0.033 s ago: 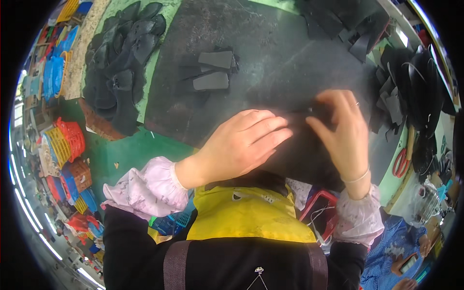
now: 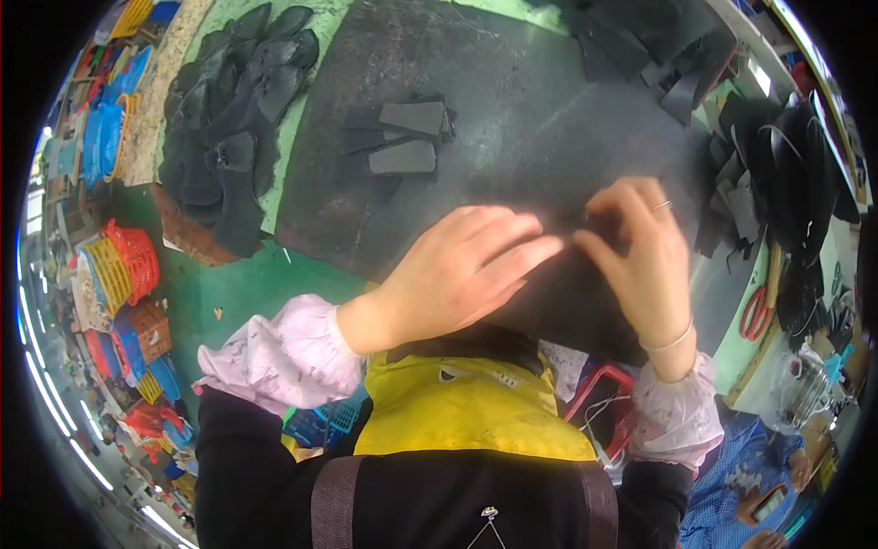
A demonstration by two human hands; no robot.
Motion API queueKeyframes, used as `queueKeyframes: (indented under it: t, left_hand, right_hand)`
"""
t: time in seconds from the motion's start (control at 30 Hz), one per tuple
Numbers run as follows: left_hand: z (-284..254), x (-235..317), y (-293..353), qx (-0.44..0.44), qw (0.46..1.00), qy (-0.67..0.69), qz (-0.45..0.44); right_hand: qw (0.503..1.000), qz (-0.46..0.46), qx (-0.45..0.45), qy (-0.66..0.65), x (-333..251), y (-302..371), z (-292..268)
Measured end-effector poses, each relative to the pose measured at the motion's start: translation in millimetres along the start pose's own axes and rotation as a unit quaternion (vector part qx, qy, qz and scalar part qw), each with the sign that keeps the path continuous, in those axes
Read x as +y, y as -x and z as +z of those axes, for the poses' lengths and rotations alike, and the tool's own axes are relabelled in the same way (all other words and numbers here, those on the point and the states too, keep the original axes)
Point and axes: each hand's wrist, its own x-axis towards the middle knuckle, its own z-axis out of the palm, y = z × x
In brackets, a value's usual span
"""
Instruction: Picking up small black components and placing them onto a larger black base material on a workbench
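Observation:
My left hand [image 2: 466,270] lies palm down, fingers stretched out and slightly blurred, over dark material at the near side of the black work mat [image 2: 530,119]. To its right, my right hand [image 2: 645,261] curls its fingers and thumb around something dark; against the black mat I cannot make out what it is. The fingertips of both hands are close together. Beyond my left hand lie two small stacks of dark grey strips, a far stack [image 2: 412,119] and a near stack [image 2: 402,157].
A heap of black, sole-shaped pieces [image 2: 233,119] lies at the left. Black sheets and scraps [image 2: 631,46] lie far right, with hanging black pieces [image 2: 791,174] and red-handled scissors [image 2: 755,313] nearer. Coloured baskets [image 2: 135,261] stand at left; a person in blue [image 2: 741,467] is at lower right.
My right thumb and fingertips have drawn closer together, and that hand has shifted slightly left. My left fingertips have moved slightly right.

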Motion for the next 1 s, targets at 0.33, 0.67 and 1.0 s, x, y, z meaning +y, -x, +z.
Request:
queueKeyframes:
  t: [0.33,0.67,1.0]
  left_hand:
    - [-54.6,-44.6,-0.8,0.157,0.938,-0.255,-0.174]
    - [-54.5,-44.3,-25.8,0.119,0.97,-0.183,-0.104]
    - [-15.4,-29.9,-43.5,-0.036,0.993,-0.102,-0.039]
  right_hand:
    - [0.99,-0.036,0.104,-0.084,33.5,-86.3,-4.0]
    - [0.99,-0.103,-0.057,-0.08,31.5,-75.7,4.5]
    - [0.983,0.116,0.075,0.124,57.5,5.7,-53.6]
